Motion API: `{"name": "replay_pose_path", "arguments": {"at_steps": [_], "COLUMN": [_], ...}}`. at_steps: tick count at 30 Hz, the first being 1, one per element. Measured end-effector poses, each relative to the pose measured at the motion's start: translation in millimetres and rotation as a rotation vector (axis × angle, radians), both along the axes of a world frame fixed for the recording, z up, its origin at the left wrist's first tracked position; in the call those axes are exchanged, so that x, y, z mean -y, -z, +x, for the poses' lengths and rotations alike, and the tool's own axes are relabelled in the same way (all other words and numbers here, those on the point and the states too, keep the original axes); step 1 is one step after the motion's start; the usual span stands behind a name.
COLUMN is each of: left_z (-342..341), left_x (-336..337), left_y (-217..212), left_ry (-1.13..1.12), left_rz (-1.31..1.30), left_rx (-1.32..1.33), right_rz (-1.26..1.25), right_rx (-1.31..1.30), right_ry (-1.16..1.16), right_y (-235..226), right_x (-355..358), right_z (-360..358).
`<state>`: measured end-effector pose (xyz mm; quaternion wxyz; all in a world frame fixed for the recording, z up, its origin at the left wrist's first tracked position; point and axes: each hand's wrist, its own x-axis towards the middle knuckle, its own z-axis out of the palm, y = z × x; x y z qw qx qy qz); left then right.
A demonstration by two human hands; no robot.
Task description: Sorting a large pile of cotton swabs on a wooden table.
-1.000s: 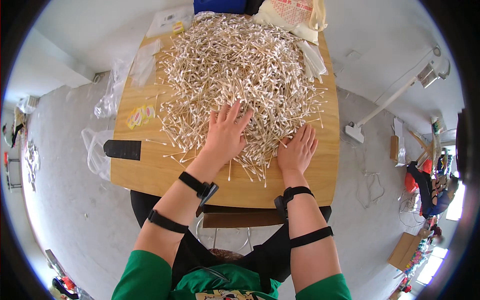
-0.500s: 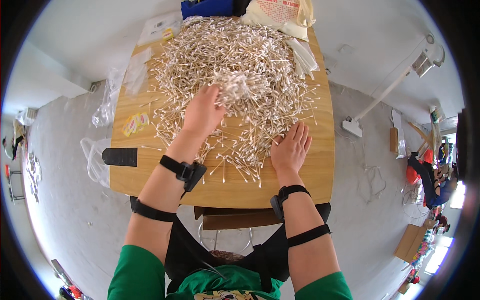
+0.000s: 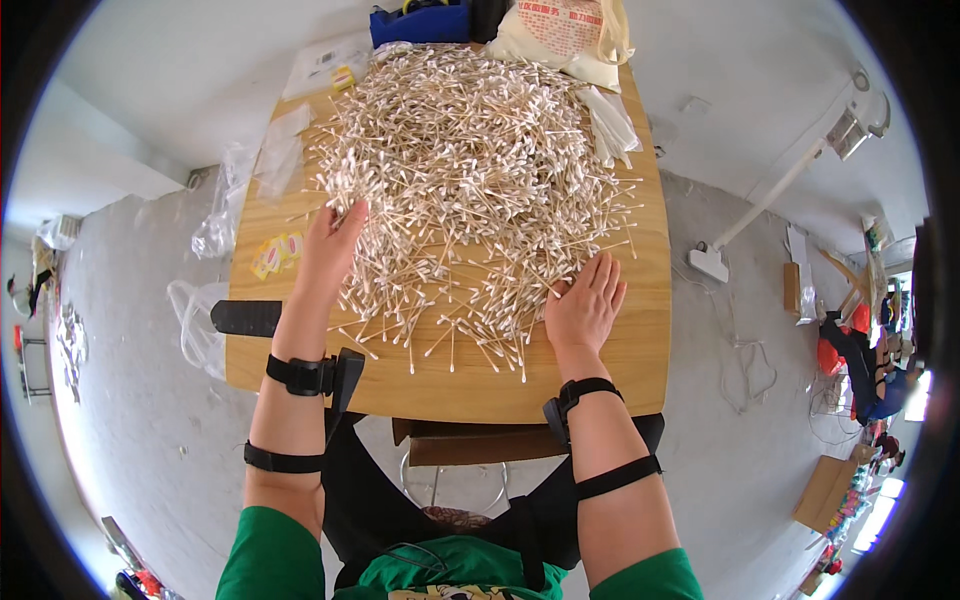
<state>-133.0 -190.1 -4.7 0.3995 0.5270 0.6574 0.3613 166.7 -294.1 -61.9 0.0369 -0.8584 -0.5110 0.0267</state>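
In the head view, the left hand [image 3: 328, 250] lay flat and open, fingers together and stretched forward, its fingertips and inner edge pressed against the near-left border of the heap of cotton swabs [image 3: 470, 170]. It clasped nothing; swabs touched it along the thumb side and lay scattered just beside the wrist. The right hand [image 3: 585, 305] rested palm down, fingers spread slightly, likewise holding nothing, with its fingertips among the loose swabs at the near-right edge of the heap. The bulk of the heap lay beyond both hands and between them, spreading across most of the wooden table [image 3: 640, 360], with stray swabs trailing toward the near edge between the two wrists.

Out from the left hand, on the side away from the heap, small yellow packets [image 3: 275, 255] lay on the wood, and farther that way clear plastic bags [image 3: 235, 205] hung over the table's edge. A black flat object [image 3: 245, 318] jutted from the table's left side, near the left forearm. Beyond the heap, well apart from both hands, stood a blue box [image 3: 420, 22] and a pale printed bag [image 3: 565, 35].
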Motion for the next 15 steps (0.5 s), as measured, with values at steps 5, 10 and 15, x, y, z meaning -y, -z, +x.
{"name": "replay_pose_path", "arguments": {"at_steps": [5,10,15], "left_z": [-14,-33,-44], "left_x": [6,6,6], "left_y": [6,9,26], "left_ry": [-0.053,-0.136,-0.301], "left_rz": [0.024,0.053,0.025], "left_rx": [0.467,0.418,0.497], "right_rz": [-0.003,-0.02,-0.009], "right_rx": [0.008,0.023,0.025], "right_ry": [0.004,0.002,0.005], "right_y": [1,-3,2], "right_x": [1,-1,-1], "right_z": [1,-1,-1]}}
